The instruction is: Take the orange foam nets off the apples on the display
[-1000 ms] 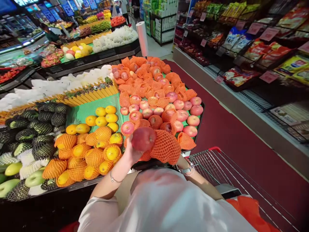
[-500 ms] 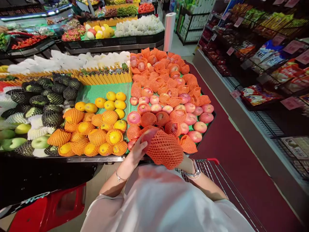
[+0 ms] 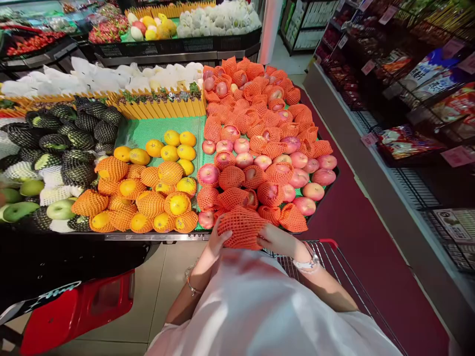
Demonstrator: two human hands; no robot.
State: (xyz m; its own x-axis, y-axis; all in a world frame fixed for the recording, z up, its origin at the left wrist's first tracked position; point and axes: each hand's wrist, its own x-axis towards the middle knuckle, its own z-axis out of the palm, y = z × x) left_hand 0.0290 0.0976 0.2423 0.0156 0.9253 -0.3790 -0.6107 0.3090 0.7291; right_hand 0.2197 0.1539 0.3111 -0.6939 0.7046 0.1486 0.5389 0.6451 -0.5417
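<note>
Can pass over green mat [image 3: 146, 129] beyond the oranges [image 3: 150, 203]; blocked left of them by black-netted fruit [image 3: 77, 174], right by apples [image 3: 270, 193].

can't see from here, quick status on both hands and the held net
Left fingers and right fingers on net, opposite sides. Net's contents unclear. Apples just beyond, nothing visibly blocking.

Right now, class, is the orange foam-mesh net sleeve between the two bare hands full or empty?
Full, it seems: the sleeve bulges roundly between left hand and right hand, red showing through its holes.
</note>
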